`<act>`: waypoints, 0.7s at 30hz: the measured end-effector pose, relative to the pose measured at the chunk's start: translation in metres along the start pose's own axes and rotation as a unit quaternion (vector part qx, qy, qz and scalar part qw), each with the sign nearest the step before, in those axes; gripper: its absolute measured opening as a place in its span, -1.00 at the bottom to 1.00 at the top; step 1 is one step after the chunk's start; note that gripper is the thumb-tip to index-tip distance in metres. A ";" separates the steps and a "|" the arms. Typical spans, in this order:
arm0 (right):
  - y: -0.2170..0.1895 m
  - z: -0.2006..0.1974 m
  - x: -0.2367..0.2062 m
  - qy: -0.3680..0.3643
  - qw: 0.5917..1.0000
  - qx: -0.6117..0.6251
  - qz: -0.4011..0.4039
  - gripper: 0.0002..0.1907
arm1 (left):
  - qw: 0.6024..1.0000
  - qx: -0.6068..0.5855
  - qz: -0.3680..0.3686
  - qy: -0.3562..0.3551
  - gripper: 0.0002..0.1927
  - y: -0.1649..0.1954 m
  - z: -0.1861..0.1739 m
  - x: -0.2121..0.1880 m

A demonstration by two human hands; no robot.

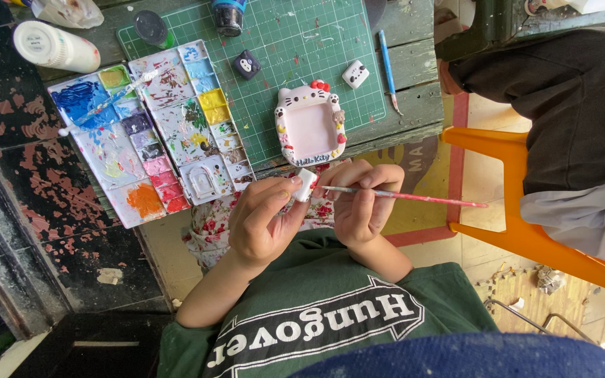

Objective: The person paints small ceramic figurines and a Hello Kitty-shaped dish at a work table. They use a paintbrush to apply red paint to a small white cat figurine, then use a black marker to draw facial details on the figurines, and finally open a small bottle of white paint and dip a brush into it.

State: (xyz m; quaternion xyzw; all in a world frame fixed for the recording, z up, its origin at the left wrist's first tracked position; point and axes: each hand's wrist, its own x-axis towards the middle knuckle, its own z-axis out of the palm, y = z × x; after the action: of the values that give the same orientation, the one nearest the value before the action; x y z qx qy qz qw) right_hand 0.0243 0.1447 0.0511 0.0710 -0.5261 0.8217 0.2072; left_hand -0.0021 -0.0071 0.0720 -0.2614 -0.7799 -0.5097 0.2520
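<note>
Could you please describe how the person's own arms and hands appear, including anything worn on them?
Both the left hand and the right hand are bare, without gloves, rings or a watch. The forearms are uncovered too, emerging from the short sleeves of a dark green T-shirt with white lettering.

The person wears a dark green short-sleeved T-shirt with white lettering inside a white arrow outline.
</note>
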 end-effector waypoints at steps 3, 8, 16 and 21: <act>0.001 0.000 -0.001 0.008 0.999 -0.018 -0.030 -0.84 | 1.000 0.004 0.017 -0.002 -0.34 -0.001 0.000 0.000; 0.003 -0.002 -0.001 -0.004 0.997 -0.053 -0.064 -0.82 | 0.999 0.008 0.031 0.000 -0.33 -0.001 0.000 -0.002; 0.002 -0.003 -0.004 -0.013 0.996 -0.062 -0.056 -0.83 | 0.999 0.010 0.045 -0.026 -0.32 -0.002 -0.003 -0.007; 0.003 -0.005 -0.005 -0.012 0.998 -0.050 -0.047 -0.82 | 0.999 0.010 0.044 -0.027 -0.30 -0.003 -0.002 -0.006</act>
State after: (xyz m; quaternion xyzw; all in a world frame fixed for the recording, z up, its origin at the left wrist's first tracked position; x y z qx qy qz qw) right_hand 0.0277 0.1466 0.0448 0.0946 -0.5653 0.7828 0.2425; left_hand 0.0007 -0.0114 0.0663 -0.3062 -0.7792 -0.4836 0.2556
